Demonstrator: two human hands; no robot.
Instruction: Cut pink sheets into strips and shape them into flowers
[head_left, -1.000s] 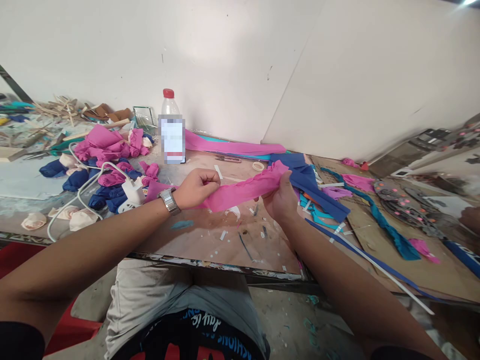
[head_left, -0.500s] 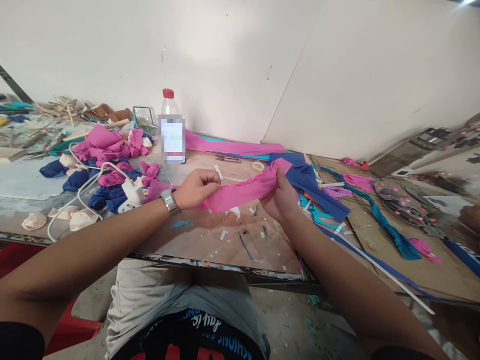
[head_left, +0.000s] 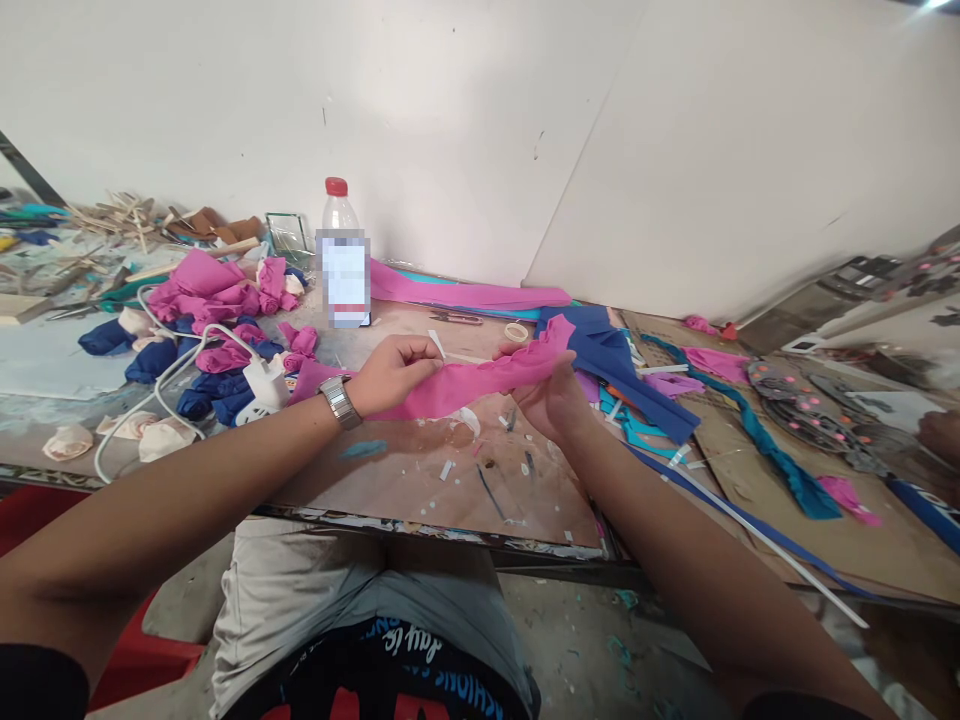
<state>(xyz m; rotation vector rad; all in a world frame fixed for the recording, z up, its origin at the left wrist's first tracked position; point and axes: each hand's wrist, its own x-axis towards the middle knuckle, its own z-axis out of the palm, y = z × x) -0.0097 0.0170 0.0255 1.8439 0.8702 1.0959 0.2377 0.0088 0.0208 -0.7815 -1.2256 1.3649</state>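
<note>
Now fingertips [head_left: 505, 350] peek above the pink strip [head_left: 465, 385], in the grip of right hand [head_left: 551, 402] and left hand [head_left: 391, 378].

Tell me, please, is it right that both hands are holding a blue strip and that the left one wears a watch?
The colour is wrong: in the head view, the left hand and the right hand are holding a pink strip, and the left one does wear a watch.

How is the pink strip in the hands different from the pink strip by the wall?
The held strip is up in the left hand and right hand; the wall strip lies flat. The held strip is bunched near its right end; the wall strip looks smoother. Both are long and pink.
</note>
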